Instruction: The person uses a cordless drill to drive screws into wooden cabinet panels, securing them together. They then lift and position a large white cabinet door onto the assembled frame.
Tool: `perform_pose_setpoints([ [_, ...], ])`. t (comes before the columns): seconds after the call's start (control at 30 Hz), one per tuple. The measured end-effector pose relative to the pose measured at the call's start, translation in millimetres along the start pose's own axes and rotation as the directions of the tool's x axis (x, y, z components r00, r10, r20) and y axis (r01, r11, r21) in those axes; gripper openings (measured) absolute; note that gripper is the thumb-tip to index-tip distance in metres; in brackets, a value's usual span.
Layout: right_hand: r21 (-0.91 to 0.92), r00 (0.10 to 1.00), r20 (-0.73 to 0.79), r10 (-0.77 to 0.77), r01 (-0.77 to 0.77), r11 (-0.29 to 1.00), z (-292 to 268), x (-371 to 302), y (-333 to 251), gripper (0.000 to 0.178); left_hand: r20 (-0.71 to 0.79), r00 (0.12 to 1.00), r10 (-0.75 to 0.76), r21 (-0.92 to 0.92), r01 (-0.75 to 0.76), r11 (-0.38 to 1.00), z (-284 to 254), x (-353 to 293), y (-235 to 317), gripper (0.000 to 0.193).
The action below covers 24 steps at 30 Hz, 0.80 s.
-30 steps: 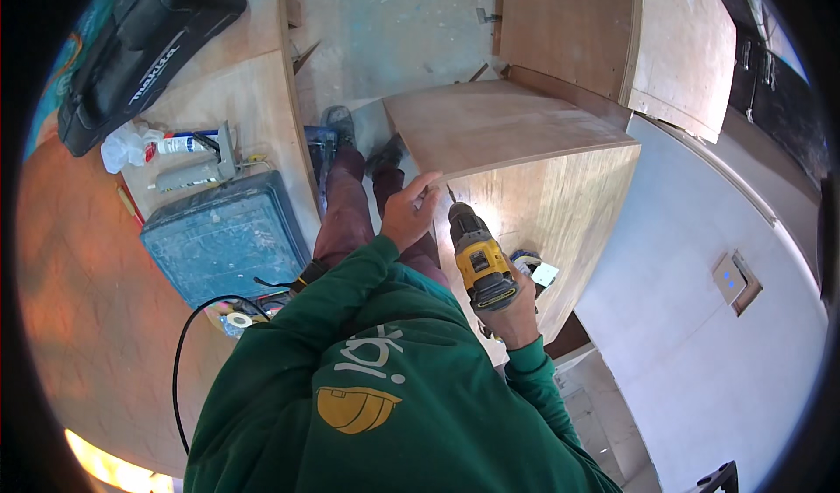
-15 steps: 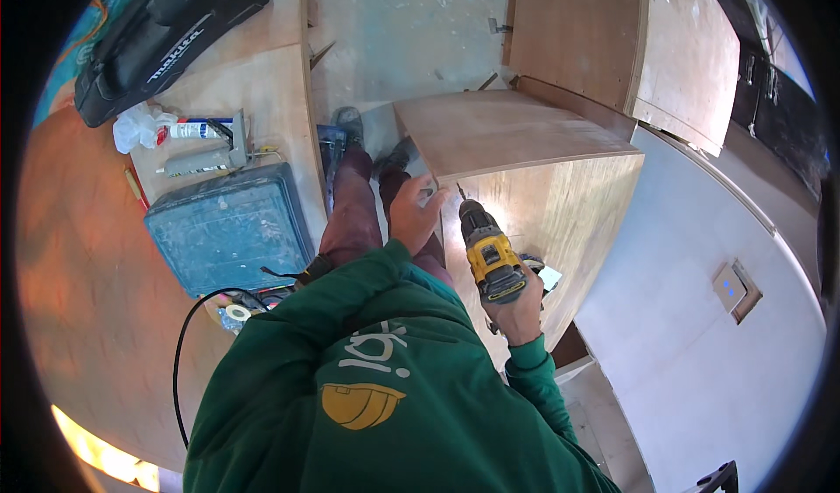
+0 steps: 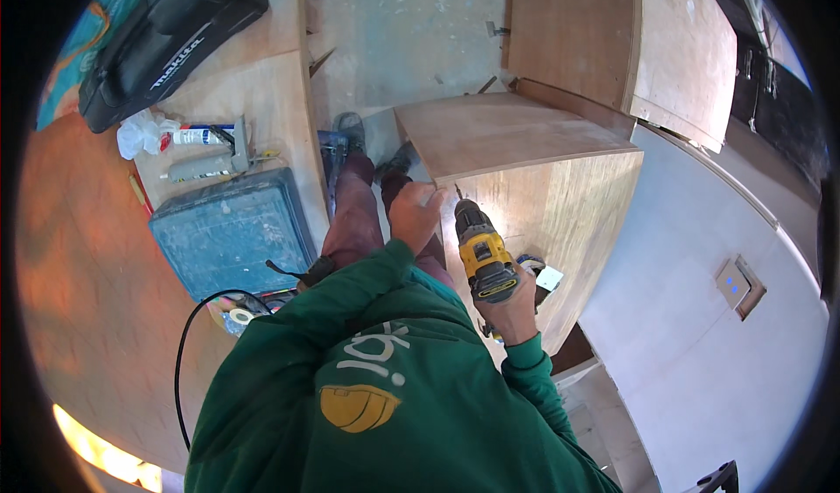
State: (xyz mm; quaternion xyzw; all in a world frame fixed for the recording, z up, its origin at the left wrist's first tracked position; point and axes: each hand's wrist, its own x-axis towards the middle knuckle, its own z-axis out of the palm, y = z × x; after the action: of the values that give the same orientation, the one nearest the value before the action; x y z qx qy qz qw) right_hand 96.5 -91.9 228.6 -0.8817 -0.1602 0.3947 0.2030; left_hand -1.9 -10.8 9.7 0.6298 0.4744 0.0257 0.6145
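In my right hand point(image 3: 514, 307) is a yellow and black cordless drill point(image 3: 487, 261), its bit pointing away from me and its light shining on pale wood. The bit's tip is close to the near left corner of a wooden box-like cabinet point(image 3: 525, 134), just below the edge of its brown panel. My left hand point(image 3: 414, 217) is at that same corner, left of the bit, with curled fingers and the thumb drawn in. Whatever lies between those fingertips is too small to make out. Beyond the drill's handle, a small white-faced item point(image 3: 549, 279) is partly hidden.
On the wooden surface at left lie a blue tool case point(image 3: 232, 230), a caulking gun point(image 3: 210, 162), a white tube point(image 3: 199, 135) and a black case point(image 3: 171, 42). A black cable point(image 3: 181, 353) curves beside my left arm. A pale wall panel point(image 3: 691, 300) stands at right.
My left thumb and fingers have drawn closer together at the corner. The drill has shifted slightly left, with its bit still near the panel edge.
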Motion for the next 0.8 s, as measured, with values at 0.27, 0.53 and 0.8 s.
perform_pose_setpoints([
  [0.27,-0.024,0.999,0.002,0.051,-0.051,0.998,-2,0,-4,0.045,0.33,0.89,0.314,-0.013,-0.329,0.944,-24,44,-17,0.044],
  [0.53,-0.059,0.999,-0.016,0.041,-0.042,0.997,1,3,-4,0.046,0.332,0.888,0.317,0.022,-0.344,0.939,-28,45,-5,0.041],
  [0.8,-0.013,0.995,-0.004,0.097,-0.097,0.995,3,6,-5,0.047,0.337,0.883,0.326,0.021,-0.353,0.935,-32,48,2,0.038],
])
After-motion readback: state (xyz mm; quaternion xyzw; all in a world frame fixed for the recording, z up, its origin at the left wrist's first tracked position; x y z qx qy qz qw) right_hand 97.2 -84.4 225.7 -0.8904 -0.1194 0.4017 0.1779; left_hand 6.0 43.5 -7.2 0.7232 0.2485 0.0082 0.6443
